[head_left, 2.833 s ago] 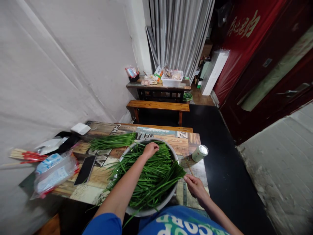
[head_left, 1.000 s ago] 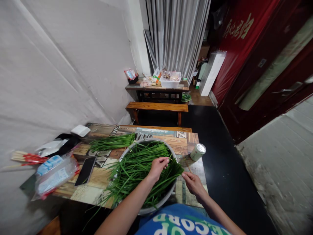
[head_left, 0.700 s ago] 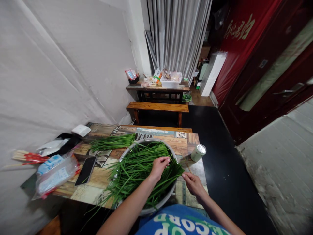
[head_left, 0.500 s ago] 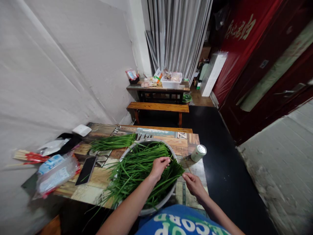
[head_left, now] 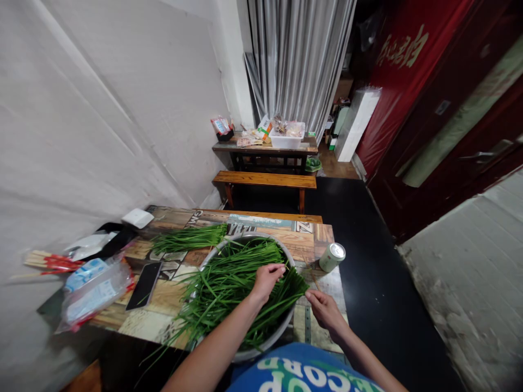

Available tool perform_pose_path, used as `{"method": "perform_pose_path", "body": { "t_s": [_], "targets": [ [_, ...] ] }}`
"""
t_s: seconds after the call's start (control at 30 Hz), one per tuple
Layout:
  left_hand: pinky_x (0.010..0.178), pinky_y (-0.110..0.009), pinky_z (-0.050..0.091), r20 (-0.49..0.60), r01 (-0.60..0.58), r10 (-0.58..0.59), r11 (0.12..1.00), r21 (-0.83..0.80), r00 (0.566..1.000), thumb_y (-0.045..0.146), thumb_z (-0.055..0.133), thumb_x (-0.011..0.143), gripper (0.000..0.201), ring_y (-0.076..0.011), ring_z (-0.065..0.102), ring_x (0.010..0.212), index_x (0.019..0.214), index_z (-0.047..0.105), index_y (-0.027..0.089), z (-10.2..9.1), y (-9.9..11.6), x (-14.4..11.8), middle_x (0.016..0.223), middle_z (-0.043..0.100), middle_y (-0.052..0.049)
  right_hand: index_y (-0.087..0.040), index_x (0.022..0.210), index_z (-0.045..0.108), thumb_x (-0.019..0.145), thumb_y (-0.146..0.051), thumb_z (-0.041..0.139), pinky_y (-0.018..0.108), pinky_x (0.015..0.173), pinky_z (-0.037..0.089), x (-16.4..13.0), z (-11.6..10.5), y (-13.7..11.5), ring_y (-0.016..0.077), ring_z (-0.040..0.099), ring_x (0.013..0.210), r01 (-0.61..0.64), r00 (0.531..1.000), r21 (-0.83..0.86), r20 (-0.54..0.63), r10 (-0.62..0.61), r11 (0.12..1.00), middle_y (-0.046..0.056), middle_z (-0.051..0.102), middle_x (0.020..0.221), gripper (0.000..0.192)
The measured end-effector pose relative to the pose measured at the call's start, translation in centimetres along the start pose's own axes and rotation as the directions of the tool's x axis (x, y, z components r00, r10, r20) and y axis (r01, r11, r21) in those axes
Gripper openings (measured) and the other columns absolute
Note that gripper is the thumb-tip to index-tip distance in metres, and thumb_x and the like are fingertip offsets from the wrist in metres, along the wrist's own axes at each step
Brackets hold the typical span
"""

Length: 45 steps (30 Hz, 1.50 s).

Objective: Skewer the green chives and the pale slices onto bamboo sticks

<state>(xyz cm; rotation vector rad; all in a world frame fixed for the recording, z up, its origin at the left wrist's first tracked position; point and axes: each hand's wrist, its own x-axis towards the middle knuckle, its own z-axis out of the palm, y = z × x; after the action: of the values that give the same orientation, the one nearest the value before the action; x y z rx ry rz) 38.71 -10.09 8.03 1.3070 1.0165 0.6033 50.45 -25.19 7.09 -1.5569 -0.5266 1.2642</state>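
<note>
Long green chives (head_left: 241, 272) fill a metal basin (head_left: 288, 316) on the table right in front of me, their leaves trailing over its left side. My left hand (head_left: 267, 280) is closed in a pinch above the basin, over the chives; whatever is between its fingertips is too small to make out. At the basin's right rim, my right hand (head_left: 326, 310) pinches the cut ends of some chives. Close beyond it a thin wooden stick (head_left: 312, 274) lies at a slant. Another bunch of chives (head_left: 190, 238) rests on the table behind the basin.
A drink can (head_left: 332, 257) stands near the table's right edge. To the left lie a phone (head_left: 144, 286), a plastic bag of packets (head_left: 96, 288), and bundled sticks (head_left: 53, 261). A bench (head_left: 265, 178) and another table with a white tub (head_left: 286, 141) are farther back.
Both hands hold nearly the same pose and place. The whole view has shifted very slightly; nothing has been picked up or let go.
</note>
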Motion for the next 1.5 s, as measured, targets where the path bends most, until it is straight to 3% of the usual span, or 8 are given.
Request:
{"method": "perform_pose_path", "body": {
  "t_s": [0.17,0.33,0.43,0.5,0.6,0.73,1.0,1.5],
  "targets": [
    [0.057,-0.025,0.046,0.03,-0.021,0.018,0.996,0.087,0.999,0.031,0.064,0.064,0.026,-0.0152,0.06,0.06,0.082,0.07,0.013,0.0,-0.3,0.1,0.072,0.069,-0.008,-0.013,0.085,0.055,0.065,-0.062,0.053,0.017,0.03,0.009,0.0,0.1,-0.2,0.0034,0.017,0.029,-0.007,1.0,0.009,0.011,0.007,1.0,-0.014,0.023,0.033,0.053],
    [0.079,-0.03,0.045,0.148,-0.176,0.147,0.962,0.206,0.978,0.027,0.063,0.065,0.019,-0.0195,0.063,0.081,0.08,0.071,0.016,-0.2,-0.5,-0.6,0.085,0.07,-0.008,-0.013,0.083,0.054,0.064,-0.062,0.054,0.016,0.03,0.009,0.2,0.1,0.0,0.0029,0.015,0.029,-0.004,1.0,0.027,0.011,0.004,1.0,-0.015,0.022,0.033,0.052],
    [0.082,-0.03,0.044,0.274,-0.233,0.168,0.947,0.222,0.947,0.028,0.06,0.069,0.027,-0.0189,0.061,0.087,0.093,0.067,0.017,-0.9,-1.0,-0.6,0.094,0.068,-0.007,-0.014,0.084,0.053,0.065,-0.061,0.054,0.016,0.029,0.009,0.1,0.0,0.3,0.0029,0.016,0.028,-0.009,1.0,0.03,0.011,0.009,0.999,-0.015,0.023,0.032,0.051],
    [0.078,-0.029,0.046,0.24,-0.247,0.181,0.927,0.282,0.954,0.029,0.056,0.073,0.032,-0.0177,0.061,0.084,0.101,0.063,0.016,-1.8,-1.3,0.1,0.094,0.067,-0.007,-0.014,0.084,0.052,0.065,-0.061,0.054,0.015,0.028,0.009,0.0,-0.1,0.4,0.0029,0.016,0.028,-0.016,1.0,0.033,0.015,0.015,0.999,-0.015,0.023,0.031,0.051],
    [0.072,-0.028,0.046,0.115,-0.335,0.33,0.753,0.566,0.937,0.025,0.051,0.077,0.026,-0.0156,0.06,0.076,0.097,0.065,0.015,-3.5,-1.7,1.8,0.088,0.067,-0.007,-0.014,0.084,0.052,0.065,-0.06,0.054,0.015,0.027,0.01,-0.1,0.0,0.5,0.0028,0.016,0.027,-0.021,0.999,0.037,0.028,0.02,0.999,-0.015,0.023,0.031,0.05],
    [0.079,-0.031,0.041,0.126,-0.385,0.448,0.552,0.74,0.885,0.019,0.051,0.077,0.021,-0.0172,0.055,0.083,0.091,0.067,0.016,-5.0,-1.8,4.6,0.086,0.064,-0.007,-0.014,0.085,0.052,0.066,-0.06,0.054,0.015,0.027,0.01,-0.2,0.2,0.3,0.0026,0.016,0.027,-0.023,0.999,0.037,0.034,0.022,0.999,-0.016,0.023,0.031,0.049],
    [0.076,-0.029,0.038,0.221,-0.412,0.424,0.434,0.801,0.878,0.02,0.056,0.075,0.015,-0.0168,0.053,0.079,0.079,0.07,0.018,-5.8,-1.2,8.6,0.078,0.064,-0.006,-0.014,0.086,0.051,0.066,-0.06,0.054,0.015,0.027,0.009,-0.1,0.1,0.4,0.0026,0.016,0.027,-0.027,0.999,0.029,0.036,0.026,0.999,-0.015,0.024,0.031,0.05],
    [0.075,-0.026,0.038,0.38,-0.433,0.232,0.257,0.864,0.895,0.028,0.056,0.075,0.016,-0.0177,0.055,0.082,0.075,0.07,0.02,-3.8,0.3,10.5,0.079,0.064,-0.006,-0.014,0.085,0.053,0.064,-0.061,0.054,0.016,0.028,0.008,-0.3,0.4,-0.5,0.0024,0.014,0.028,-0.024,0.999,0.026,0.046,0.023,0.999,-0.015,0.021,0.033,0.052]
  ]
}}
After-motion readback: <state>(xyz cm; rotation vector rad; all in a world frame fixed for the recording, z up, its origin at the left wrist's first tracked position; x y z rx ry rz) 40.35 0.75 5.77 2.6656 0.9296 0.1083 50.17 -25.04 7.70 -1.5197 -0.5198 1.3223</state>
